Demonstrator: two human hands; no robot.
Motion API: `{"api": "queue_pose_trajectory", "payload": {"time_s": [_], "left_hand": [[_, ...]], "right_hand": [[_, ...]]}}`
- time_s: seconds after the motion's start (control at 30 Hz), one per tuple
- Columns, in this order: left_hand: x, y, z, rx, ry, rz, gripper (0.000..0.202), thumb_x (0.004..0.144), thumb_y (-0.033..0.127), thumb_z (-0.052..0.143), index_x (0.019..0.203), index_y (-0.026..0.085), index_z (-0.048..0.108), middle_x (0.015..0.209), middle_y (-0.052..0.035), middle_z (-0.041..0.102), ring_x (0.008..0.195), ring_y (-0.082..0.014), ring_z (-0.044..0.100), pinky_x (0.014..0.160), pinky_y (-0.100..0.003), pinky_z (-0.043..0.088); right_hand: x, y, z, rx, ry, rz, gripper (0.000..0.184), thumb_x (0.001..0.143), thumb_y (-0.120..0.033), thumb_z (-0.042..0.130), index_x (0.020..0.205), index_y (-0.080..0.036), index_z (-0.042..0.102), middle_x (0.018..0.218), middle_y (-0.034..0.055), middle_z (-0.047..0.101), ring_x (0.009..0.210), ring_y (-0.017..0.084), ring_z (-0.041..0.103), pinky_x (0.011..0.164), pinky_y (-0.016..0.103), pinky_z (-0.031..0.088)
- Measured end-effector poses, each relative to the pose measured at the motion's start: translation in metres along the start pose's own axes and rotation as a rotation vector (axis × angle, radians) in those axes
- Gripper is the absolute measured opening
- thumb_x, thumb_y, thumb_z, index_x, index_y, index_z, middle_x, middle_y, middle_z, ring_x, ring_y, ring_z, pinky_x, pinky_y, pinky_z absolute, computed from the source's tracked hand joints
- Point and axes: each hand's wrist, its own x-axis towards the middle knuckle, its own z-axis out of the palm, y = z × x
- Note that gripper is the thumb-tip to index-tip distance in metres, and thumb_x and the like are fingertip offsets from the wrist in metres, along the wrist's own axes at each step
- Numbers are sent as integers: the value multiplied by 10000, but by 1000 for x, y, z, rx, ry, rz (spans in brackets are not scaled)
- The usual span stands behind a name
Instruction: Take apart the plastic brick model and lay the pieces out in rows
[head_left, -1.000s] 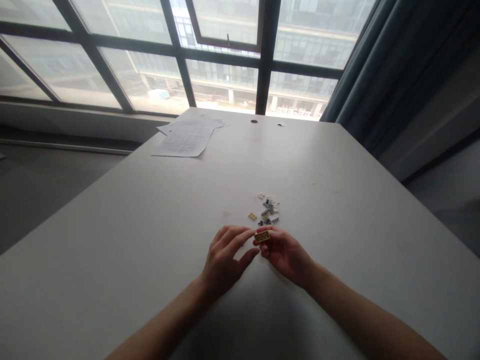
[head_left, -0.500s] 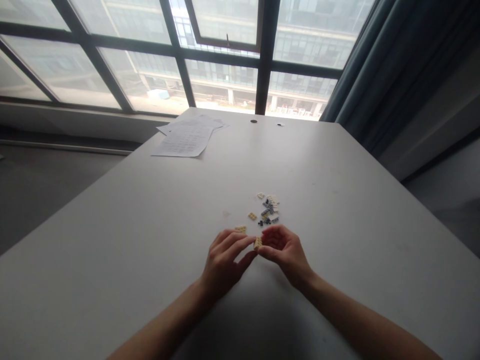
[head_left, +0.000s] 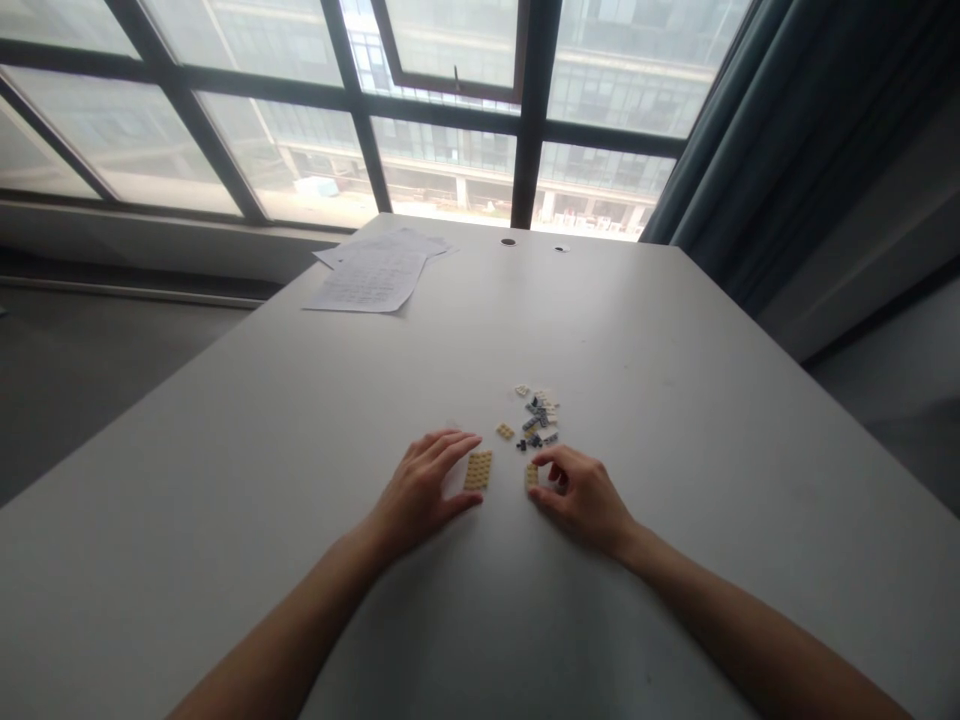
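Note:
My left hand (head_left: 429, 487) is open, thumb and fingers spread on either side of a tan studded building plate (head_left: 478, 470) that lies on the table. Gaps show between the fingertips and the plate. My right hand (head_left: 581, 490) pinches a small tan building brick (head_left: 532, 474) between thumb and index finger, at or close to the tabletop. A short stretch of white table separates the two tan pieces. Just beyond the hands lies another small tan plate (head_left: 505, 431).
Behind my right hand is a loose pile of grey, white and dark building pieces (head_left: 538, 420). A small white piece (head_left: 522, 390) lies at its far left. Printed papers (head_left: 367, 280) rest on the far left of the white table (head_left: 645, 620). Windows and a dark curtain (head_left: 720, 150) stand beyond.
My hands have drawn apart. The left has moved left to the tan plate, which now shows more fully. The right has shifted slightly right with the small tan brick.

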Motion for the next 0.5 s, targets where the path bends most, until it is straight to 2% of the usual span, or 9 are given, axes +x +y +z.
{"api": "queue_pose_trajectory", "payload": {"time_s": [0.17, 0.5], "left_hand": [[5, -3, 7, -19, -127, -1, 671, 761, 383, 714, 1353, 211, 451, 1287, -128, 580, 1241, -284, 487, 1009, -442, 412], [10, -4, 10, -21, -157, -13, 518, 797, 367, 676, 1274, 223, 534, 1246, -104, 614, 1201, -268, 529, 1010, -442, 415]], "right_hand": [[2, 5, 6, -36, -24, -60, 244, 740, -198, 706, 977, -206, 645, 874, 18, 645, 734, 155, 565, 711, 277, 458], [4, 5, 12, -44, -34, -94, 238, 763, -217, 699, 993, -213, 641, 917, 25, 644, 777, 165, 564, 741, 286, 454]]}}
